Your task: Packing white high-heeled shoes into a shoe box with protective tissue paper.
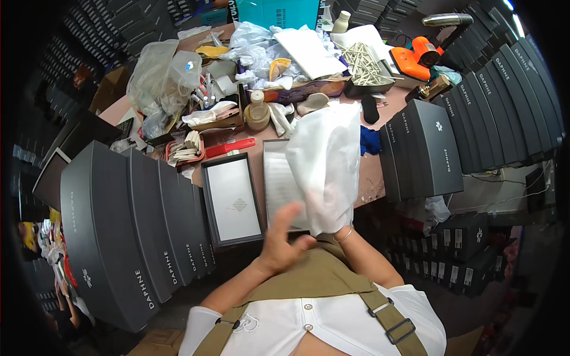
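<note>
At the near edge of the cluttered bench, most of the right hand is hidden: a white translucent bag covers it from wrist to fingertips, so only the forearm and a thin bracelet show below. Whether that grip is spread or pressed together inside the bag, I cannot tell. The bag stands upright, rising from the covered hand toward twelve o'clock and masking part of the open box with white lining behind it. The left hand sits at about eight o'clock from the bag's lower end, its thumb raised and its fingers bent, spread rather than pinching; the thumb tip reaches the bag's lower left edge, though true contact is hard to make out. At nine o'clock from the bag lies a dark lid with a pale inner face. Rows of dark grey boxes flank the bench at left and right, bent by the lens. Farther back, the heap of wrappers and small items blurs together.
</note>
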The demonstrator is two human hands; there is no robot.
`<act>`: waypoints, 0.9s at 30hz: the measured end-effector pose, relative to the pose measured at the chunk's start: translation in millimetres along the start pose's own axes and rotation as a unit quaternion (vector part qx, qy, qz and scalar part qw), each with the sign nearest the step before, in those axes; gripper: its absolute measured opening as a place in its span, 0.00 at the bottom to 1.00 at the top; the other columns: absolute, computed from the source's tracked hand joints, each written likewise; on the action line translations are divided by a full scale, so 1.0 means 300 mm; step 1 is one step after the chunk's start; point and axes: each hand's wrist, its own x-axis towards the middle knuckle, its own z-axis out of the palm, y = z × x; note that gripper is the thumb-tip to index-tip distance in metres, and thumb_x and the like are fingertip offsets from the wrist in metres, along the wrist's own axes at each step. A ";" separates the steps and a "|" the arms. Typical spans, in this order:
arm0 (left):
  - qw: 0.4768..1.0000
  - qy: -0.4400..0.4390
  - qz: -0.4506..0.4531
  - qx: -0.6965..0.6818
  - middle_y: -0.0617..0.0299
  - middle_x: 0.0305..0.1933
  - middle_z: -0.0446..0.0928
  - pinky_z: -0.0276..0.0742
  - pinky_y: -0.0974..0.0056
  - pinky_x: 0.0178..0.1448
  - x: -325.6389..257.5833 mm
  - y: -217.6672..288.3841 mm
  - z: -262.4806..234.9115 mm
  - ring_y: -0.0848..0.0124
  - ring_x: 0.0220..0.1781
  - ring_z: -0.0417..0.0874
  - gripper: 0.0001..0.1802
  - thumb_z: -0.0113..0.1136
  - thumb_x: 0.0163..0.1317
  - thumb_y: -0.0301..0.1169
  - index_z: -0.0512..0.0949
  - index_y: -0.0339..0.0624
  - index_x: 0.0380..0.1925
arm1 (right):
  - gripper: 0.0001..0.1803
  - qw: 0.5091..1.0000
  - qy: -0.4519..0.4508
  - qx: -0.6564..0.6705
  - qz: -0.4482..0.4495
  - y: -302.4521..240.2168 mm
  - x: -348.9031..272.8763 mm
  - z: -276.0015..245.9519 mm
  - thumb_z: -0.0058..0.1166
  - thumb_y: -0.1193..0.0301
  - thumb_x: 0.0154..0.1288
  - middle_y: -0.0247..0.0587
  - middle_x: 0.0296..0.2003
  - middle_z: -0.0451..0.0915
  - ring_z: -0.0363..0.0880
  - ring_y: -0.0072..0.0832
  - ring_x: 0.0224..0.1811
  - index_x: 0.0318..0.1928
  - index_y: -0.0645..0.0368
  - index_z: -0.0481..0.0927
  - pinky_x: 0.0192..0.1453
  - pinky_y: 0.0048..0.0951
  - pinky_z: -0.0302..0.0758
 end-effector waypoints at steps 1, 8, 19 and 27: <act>0.987 0.131 -0.079 -0.045 0.53 0.60 0.68 0.67 0.59 0.64 0.000 -0.037 -0.017 0.64 0.60 0.71 0.39 0.67 0.58 0.40 0.58 0.39 0.65 | 0.27 0.988 -0.020 -0.144 -0.042 0.007 0.001 0.007 0.48 0.61 0.68 0.45 0.61 0.69 0.67 0.36 0.63 0.64 0.59 0.65 0.69 0.36 0.61; 0.923 0.138 -0.249 -0.258 0.57 0.61 0.68 0.65 0.60 0.66 -0.049 -0.200 -0.164 0.66 0.61 0.70 0.39 0.62 0.54 0.19 0.57 0.40 0.66 | 0.23 0.791 -0.420 -0.442 -0.050 0.015 -0.159 0.012 0.46 0.65 0.70 0.45 0.60 0.71 0.69 0.34 0.63 0.63 0.59 0.67 0.68 0.36 0.63; 0.928 0.111 -0.260 -0.241 0.51 0.63 0.65 0.72 0.66 0.59 0.242 -0.416 -0.104 0.66 0.58 0.72 0.45 0.59 0.60 0.20 0.43 0.42 0.72 | 0.41 0.861 -0.207 -0.464 0.021 0.003 -0.088 -0.093 0.57 0.65 0.60 0.75 0.67 0.48 0.51 0.61 0.70 0.71 0.57 0.53 0.71 0.43 0.56; 0.946 0.067 -0.314 -0.038 0.35 0.72 0.48 0.48 0.57 0.74 0.174 -0.709 0.203 0.50 0.74 0.51 0.44 0.52 0.67 0.43 0.42 0.29 0.70 | 0.23 0.834 -0.161 -0.524 -0.062 0.259 0.125 -0.175 0.53 0.68 0.62 0.77 0.56 0.66 0.68 0.62 0.59 0.55 0.69 0.72 0.61 0.42 0.69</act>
